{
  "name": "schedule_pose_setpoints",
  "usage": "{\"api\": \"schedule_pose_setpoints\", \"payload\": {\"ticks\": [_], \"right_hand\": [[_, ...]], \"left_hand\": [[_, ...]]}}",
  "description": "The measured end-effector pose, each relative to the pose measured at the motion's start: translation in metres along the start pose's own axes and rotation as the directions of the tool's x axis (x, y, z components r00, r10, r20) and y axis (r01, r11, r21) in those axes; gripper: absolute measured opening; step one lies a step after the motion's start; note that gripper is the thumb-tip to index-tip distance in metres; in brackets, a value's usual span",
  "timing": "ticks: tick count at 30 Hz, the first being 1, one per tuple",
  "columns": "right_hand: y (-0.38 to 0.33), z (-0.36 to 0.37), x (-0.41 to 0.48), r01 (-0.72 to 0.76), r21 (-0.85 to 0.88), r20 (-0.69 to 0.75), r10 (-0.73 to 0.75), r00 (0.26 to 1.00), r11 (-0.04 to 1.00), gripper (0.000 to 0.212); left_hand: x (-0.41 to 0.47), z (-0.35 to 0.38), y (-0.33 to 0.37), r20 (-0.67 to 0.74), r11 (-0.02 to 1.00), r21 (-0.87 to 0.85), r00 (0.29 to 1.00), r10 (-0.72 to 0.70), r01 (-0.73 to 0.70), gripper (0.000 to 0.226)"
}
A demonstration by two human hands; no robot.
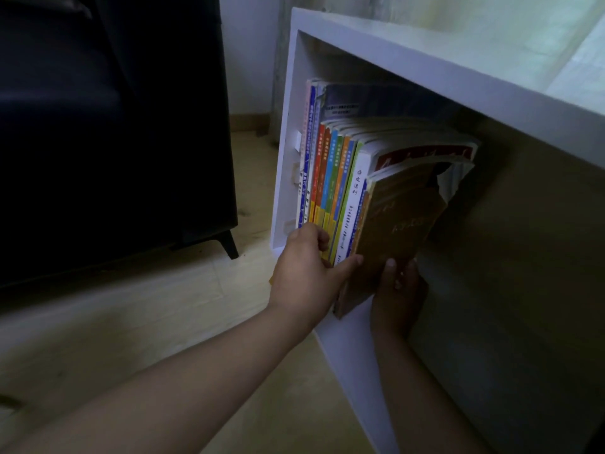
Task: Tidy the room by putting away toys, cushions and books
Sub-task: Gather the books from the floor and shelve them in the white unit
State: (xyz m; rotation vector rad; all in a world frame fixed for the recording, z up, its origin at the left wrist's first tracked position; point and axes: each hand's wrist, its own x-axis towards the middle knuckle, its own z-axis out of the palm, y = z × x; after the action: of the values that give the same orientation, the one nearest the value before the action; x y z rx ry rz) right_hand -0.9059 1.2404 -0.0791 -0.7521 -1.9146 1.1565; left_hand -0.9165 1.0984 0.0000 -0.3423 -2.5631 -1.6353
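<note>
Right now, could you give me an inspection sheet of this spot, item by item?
Surface: white shelf, open cubby, on a pale floor.
Job's things: row of books upright at the cubby's left; brown book at its right end, partly in.
Clutter: nothing seen.
Hands: left hand rests on the spines, grip unclear; right hand holds brown book.
Cables: nothing seen.
Surroundings: dark furniture left; curtain behind.
</note>
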Motion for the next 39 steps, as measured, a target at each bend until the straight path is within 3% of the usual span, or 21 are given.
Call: {"api": "schedule_pose_setpoints", "payload": {"ticks": [6,12,21,24,28,31,34,39], "right_hand": [[-0.001,-0.002,0.007,-0.075,0.004,0.115,0.074,0.991,0.997,0.067],[-0.001,-0.005,-0.004,-0.142,0.115,0.082,0.133,0.988,0.983,0.036],[-0.005,-0.01,-0.013,-0.185,0.183,0.097,0.17,0.981,0.965,0.04],[-0.01,-0.011,-0.01,-0.191,0.174,0.108,0.175,0.979,0.966,0.04],[-0.009,-0.012,-0.007,-0.246,0.183,0.117,0.227,0.967,0.952,0.041],[-0.008,-0.01,-0.006,-0.26,0.19,0.107,0.243,0.964,0.947,0.04],[-0.008,-0.01,-0.001,-0.28,0.184,0.102,0.265,0.959,0.942,0.04],[-0.007,-0.007,0.007,-0.292,0.173,0.131,0.272,0.953,0.941,0.039]], "left_hand": [[0.001,0.002,-0.001,-0.01,1.0,0.011,1.0,-0.001,0.001,0.042],[0.002,0.002,0.0,0.0,0.999,0.026,1.0,-0.023,0.023,0.044],[0.0,-0.005,-0.001,0.02,0.998,0.059,1.0,-0.02,0.019,0.044],[-0.001,-0.006,0.005,0.023,0.998,0.068,1.0,-0.019,0.017,0.06],[0.002,-0.003,0.014,-0.053,0.997,0.08,0.999,-0.009,0.013,0.11],[0.014,-0.002,0.012,0.002,0.995,0.062,0.997,-0.081,0.081,0.132],[0.031,-0.003,0.006,0.076,0.995,0.024,0.992,-0.098,0.097,0.138],[0.037,-0.002,-0.001,0.086,0.996,-0.064,0.994,-0.061,0.067,0.125]]}}
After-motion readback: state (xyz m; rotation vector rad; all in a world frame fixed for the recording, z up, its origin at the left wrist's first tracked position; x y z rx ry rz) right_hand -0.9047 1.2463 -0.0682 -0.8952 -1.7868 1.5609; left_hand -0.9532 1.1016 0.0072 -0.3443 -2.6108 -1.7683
